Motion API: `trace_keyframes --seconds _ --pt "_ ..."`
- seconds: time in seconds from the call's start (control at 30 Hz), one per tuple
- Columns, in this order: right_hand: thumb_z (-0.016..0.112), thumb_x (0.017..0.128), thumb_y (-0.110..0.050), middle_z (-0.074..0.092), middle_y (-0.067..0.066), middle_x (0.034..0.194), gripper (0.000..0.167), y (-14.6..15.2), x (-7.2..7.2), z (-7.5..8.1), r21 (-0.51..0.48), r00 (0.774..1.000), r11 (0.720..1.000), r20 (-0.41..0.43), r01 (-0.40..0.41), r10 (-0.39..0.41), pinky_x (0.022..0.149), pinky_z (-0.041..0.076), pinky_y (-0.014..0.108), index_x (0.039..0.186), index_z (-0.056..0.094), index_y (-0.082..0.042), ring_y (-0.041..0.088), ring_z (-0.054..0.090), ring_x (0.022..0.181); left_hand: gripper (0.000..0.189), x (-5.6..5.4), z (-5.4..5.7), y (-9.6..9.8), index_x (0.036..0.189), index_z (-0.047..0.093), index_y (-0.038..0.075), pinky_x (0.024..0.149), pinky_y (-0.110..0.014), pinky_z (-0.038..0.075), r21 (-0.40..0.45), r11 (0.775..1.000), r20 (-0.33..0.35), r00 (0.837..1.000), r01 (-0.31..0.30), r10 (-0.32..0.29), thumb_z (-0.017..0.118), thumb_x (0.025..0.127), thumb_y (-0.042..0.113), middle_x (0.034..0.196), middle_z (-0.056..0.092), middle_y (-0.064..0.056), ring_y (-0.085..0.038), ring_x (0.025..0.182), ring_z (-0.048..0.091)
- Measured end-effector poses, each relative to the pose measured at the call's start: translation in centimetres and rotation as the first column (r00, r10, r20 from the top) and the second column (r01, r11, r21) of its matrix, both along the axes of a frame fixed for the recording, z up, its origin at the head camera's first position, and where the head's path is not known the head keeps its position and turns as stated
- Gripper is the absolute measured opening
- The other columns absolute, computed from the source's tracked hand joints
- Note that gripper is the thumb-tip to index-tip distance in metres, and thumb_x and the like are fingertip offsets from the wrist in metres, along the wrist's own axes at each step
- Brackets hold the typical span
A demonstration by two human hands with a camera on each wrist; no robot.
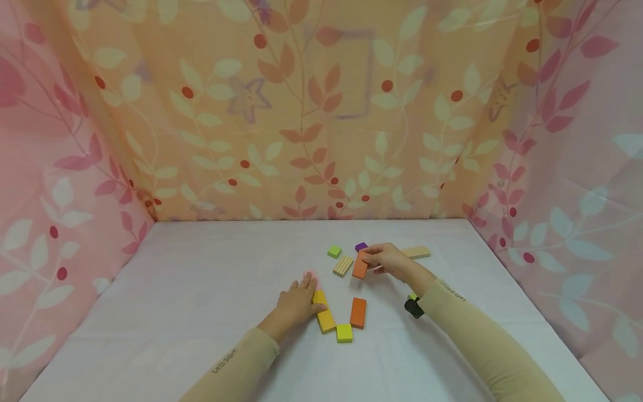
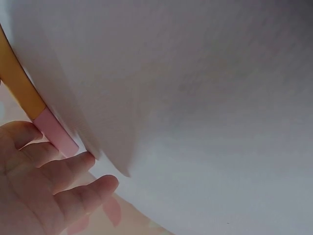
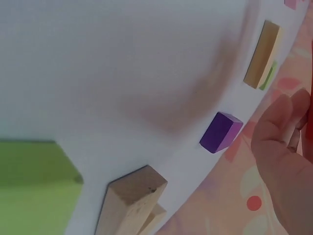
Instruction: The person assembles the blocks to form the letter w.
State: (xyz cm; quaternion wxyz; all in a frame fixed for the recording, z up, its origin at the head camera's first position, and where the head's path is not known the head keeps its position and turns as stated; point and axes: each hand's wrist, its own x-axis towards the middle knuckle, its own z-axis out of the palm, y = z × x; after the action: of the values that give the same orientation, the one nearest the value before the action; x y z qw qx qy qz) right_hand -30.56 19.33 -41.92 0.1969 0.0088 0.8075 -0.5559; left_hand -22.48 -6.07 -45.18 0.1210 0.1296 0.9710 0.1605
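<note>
My right hand (image 1: 389,259) pinches an orange block (image 1: 359,265) by its right side, held above the table. In the right wrist view that hand (image 3: 286,152) is at the right edge, with a red-orange sliver of the block (image 3: 309,120) showing. My left hand (image 1: 296,301) lies beside a line of blocks, fingers extended. Its fingertips touch a pink block (image 2: 56,132), and its thumb is on the amber-yellow block length (image 1: 326,322). The pink piece adjoins the amber-yellow block (image 2: 19,81) end to end. A yellow square block (image 1: 344,333) sits at the near end, beside another orange block (image 1: 358,312).
Beyond the hands lie a green block (image 1: 334,252), a ridged wooden block (image 1: 343,266), a purple block (image 3: 221,132) and a plain wooden block (image 1: 417,252). Under the right forearm, a green block (image 1: 412,296) is partly hidden. Floral cloth (image 1: 301,111) walls the white table.
</note>
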Motion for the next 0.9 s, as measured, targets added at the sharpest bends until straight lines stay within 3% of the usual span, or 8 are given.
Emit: trace_keyframes --seconds 0.37,0.5,0.67,0.9 --pt "0.067 0.092 -0.01 0.064 0.001 0.086 0.027 -0.1 1.2 -1.6 0.165 0.998 0.985 -0.03 -0.046 0.051 0.069 0.048 0.028 0.114 0.065 0.005 0.016 0.054 0.077 0.078 -0.2 -0.2 0.0 0.149 0.037 0.003 0.101 -0.064 0.033 -0.01 1.0 0.005 1.0 0.005 -0.005 0.063 0.091 0.048 0.157 0.029 -0.013 -0.043 0.137 0.033" --pt "0.068 0.09 -0.01 0.064 0.004 0.09 0.029 -0.4 1.4 -2.4 0.221 0.996 0.973 -0.045 -0.07 0.082 0.066 0.045 0.026 0.115 0.066 0.005 0.016 0.052 0.076 0.078 -0.1 -0.2 0.0 0.149 0.037 0.004 0.101 -0.064 0.033 -0.013 1.0 0.008 1.0 0.002 -0.001 0.063 0.09 0.048 0.157 0.028 -0.013 -0.043 0.137 0.033" --pt "0.074 0.087 -0.016 0.063 0.009 0.103 0.038 -0.1 1.6 -2.8 0.32 0.986 0.937 -0.037 -0.14 0.16 0.068 0.046 0.028 0.119 0.063 0.001 0.019 0.053 0.083 0.079 -0.2 -0.2 0.1 0.149 0.036 0.004 0.102 -0.065 0.033 -0.008 1.0 0.011 1.0 0.0 0.0 0.063 0.09 0.049 0.157 0.028 -0.013 -0.043 0.137 0.033" --pt "0.079 0.082 -0.018 0.056 0.012 0.104 0.039 -0.2 1.6 -3.3 0.347 0.981 0.923 -0.041 -0.166 0.191 0.061 0.042 0.026 0.116 0.063 -0.004 0.02 0.049 0.077 0.079 -0.3 -0.6 -0.1 0.15 0.036 0.004 0.102 -0.064 0.032 0.003 1.0 0.004 1.0 0.003 -0.003 0.062 0.091 0.049 0.157 0.027 -0.013 -0.043 0.138 0.032"
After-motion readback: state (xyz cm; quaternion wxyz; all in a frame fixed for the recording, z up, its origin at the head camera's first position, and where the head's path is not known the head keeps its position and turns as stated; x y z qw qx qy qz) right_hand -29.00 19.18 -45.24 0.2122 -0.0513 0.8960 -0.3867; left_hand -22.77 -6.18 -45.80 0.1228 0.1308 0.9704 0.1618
